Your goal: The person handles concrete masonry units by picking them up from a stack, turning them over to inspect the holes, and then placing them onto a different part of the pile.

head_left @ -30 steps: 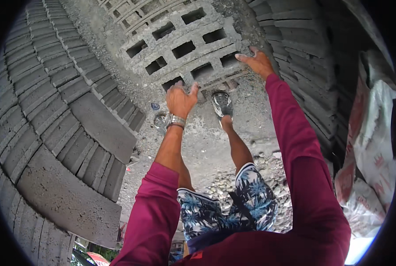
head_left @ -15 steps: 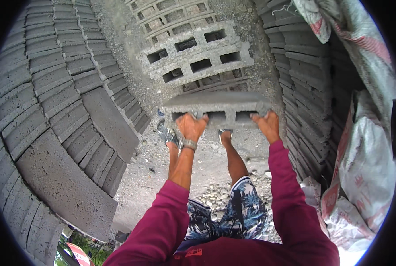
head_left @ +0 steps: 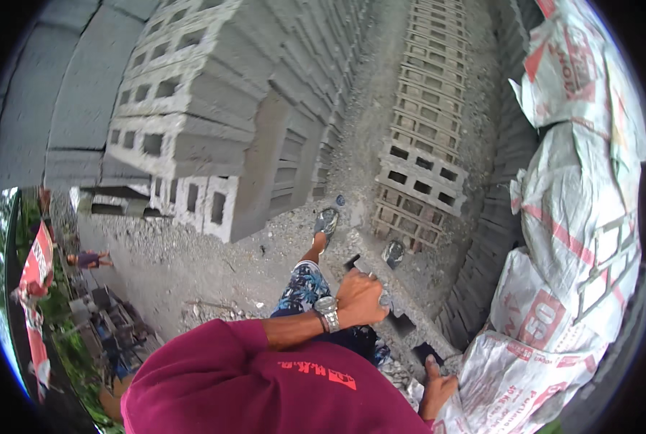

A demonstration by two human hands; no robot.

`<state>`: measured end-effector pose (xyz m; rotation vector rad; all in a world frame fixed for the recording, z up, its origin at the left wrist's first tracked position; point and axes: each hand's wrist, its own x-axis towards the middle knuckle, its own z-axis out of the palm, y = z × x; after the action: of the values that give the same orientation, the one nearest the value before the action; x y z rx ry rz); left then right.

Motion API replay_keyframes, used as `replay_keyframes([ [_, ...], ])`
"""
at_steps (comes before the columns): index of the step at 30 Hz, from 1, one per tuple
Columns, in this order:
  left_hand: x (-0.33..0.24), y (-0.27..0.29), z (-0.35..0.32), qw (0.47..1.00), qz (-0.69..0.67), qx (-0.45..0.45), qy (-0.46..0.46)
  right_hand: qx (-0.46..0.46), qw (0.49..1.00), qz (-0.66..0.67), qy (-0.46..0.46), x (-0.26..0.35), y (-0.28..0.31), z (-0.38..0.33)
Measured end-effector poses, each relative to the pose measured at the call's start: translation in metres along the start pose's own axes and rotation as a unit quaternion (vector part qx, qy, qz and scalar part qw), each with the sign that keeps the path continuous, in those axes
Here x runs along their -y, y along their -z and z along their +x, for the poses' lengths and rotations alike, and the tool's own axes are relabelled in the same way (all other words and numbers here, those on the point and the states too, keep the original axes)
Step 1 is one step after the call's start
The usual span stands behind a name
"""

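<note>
A grey hollow concrete block is held low in front of my body, slanting from upper left to lower right. My left hand, with a metal watch on its wrist, is closed around its upper-left part. At the block's lower-right end, my right hand grips it, with the thumb beside a hole. The undersides of both grips are hidden. Just beyond, a double row of similar hollow blocks lies on top of more blocks running away from me.
A tall stack of concrete blocks rises on the left, another block wall on the right. White woven sacks hang close by my right hand. Gravelly ground stretches leftward, where another person stands far off near clutter.
The view has swung to the left with my body. The block, level across before, is now slanted and closer to me, still in both hands.
</note>
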<state>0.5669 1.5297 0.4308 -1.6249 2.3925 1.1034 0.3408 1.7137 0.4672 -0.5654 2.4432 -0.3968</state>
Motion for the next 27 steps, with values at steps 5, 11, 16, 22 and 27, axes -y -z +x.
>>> replay_keyframes([
  [5, -0.015, 0.101, -0.07, 0.994, -0.009, -0.11, 0.006, 0.073, 0.997, 0.013, 0.037, 0.089, 0.058, -0.056],
  [11, 0.033, 0.213, -0.153, 0.963, 0.033, -0.262, 0.061, 0.025, 0.973, 0.01, 0.227, 0.159, 0.026, -0.096],
  [16, 0.125, 0.286, -0.191, 0.948, 0.057, -0.284, 0.133, 0.048, 0.928, 0.065, 0.363, 0.233, -0.061, -0.137],
  [22, 0.238, 0.357, -0.212, 0.935, 0.089, -0.262, 0.221, 0.16, 0.903, 0.062, 0.393, 0.345, -0.14, -0.199],
  [27, 0.303, 0.395, -0.22, 0.929, 0.066, -0.271, 0.241, 0.165, 0.891, 0.007, 0.423, 0.4, -0.183, -0.226],
])
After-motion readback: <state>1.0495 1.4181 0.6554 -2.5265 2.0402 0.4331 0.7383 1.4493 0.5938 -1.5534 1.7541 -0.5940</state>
